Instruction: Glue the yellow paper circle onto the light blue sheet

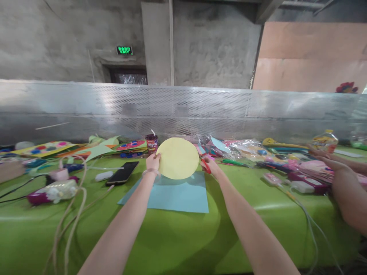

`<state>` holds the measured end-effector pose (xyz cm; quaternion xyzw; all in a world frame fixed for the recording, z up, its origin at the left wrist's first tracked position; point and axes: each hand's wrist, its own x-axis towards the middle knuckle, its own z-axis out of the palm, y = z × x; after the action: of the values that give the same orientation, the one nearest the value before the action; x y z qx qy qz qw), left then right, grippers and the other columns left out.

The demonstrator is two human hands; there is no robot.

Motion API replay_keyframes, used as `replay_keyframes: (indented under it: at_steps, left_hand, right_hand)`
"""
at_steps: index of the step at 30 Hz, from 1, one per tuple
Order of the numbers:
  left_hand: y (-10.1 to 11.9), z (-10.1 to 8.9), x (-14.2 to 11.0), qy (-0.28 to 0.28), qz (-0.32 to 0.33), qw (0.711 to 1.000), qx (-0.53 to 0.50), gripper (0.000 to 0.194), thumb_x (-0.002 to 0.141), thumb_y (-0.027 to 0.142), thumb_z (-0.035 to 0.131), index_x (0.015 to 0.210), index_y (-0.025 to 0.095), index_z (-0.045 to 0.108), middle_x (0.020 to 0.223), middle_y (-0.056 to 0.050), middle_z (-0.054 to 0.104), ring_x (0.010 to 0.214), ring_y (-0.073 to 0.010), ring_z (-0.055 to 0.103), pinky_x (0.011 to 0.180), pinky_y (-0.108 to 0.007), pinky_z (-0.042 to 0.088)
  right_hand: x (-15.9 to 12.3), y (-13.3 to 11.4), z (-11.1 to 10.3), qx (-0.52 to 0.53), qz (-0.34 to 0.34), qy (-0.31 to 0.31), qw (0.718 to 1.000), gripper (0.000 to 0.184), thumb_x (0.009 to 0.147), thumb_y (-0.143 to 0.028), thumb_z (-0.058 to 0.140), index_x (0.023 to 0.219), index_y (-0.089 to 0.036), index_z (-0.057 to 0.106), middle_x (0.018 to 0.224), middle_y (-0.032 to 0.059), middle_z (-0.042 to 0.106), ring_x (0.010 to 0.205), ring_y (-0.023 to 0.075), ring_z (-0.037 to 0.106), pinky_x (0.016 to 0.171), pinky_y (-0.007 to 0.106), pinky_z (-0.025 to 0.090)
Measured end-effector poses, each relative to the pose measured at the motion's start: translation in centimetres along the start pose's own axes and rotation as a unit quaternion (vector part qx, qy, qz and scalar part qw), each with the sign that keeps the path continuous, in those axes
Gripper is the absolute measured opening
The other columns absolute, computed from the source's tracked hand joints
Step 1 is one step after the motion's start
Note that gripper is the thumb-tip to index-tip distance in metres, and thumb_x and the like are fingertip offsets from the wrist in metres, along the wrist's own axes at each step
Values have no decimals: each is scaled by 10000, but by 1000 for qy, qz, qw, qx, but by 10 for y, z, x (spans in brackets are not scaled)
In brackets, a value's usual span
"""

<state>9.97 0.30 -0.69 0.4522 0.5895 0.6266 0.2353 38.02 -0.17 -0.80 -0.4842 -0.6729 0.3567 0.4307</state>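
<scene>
A round, pale yellow piece of paper (pixel 179 158) stands upright in front of me, its left edge pinched by my left hand (pixel 153 162). At its right edge is my right hand (pixel 208 165), closed around red-handled scissors (pixel 205 166). The blades cannot be made out from here. Below the yellow circle, a light blue sheet of paper (pixel 177 194) lies flat on the green table (pixel 177 240). Just behind my left hand stands a dark drink cup with a white straw (pixel 151 143).
A black phone (pixel 122 173), a white case (pixel 104 176) and looping cables (pixel 71 217) lie to the left. Craft paper and plastic-wrapped supplies (pixel 243 149) line the back edge before a perforated metal barrier (pixel 177 110). Another person's hands (pixel 341 172) reach in at right.
</scene>
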Motion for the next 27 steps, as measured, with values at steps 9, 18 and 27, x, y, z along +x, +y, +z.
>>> replay_keyframes:
  at_steps: [9, 18, 27]
  left_hand:
    - [3, 0, -4, -8, 3, 1000, 3, 237, 865, 306, 533, 1011, 124, 574, 998, -55, 598, 862, -175, 592, 745, -358, 503]
    - [-1, 2, 0, -18, -3, 1000, -2, 242, 865, 301, 531, 1031, 129, 568, 1027, -61, 589, 886, -182, 585, 762, -369, 498]
    - [-2, 0, 0, -7, 10, 1000, -13, 246, 862, 308, 536, 1022, 125, 573, 1024, -59, 593, 897, -189, 585, 773, -377, 494]
  right_hand:
    - [2, 3, 1, -6, -12, -3, 1000, 213, 870, -310, 523, 984, -135, 565, 874, 18, 595, 678, 104, 573, 593, 268, 496]
    - [-1, 0, 1, -28, -11, -6, 1000, 219, 873, -313, 517, 995, -137, 563, 884, 21, 597, 687, 106, 577, 603, 275, 501]
    - [-2, 3, -2, -52, -3, 0, 999, 212, 869, -306, 525, 985, -134, 565, 872, 17, 597, 676, 104, 576, 589, 267, 498]
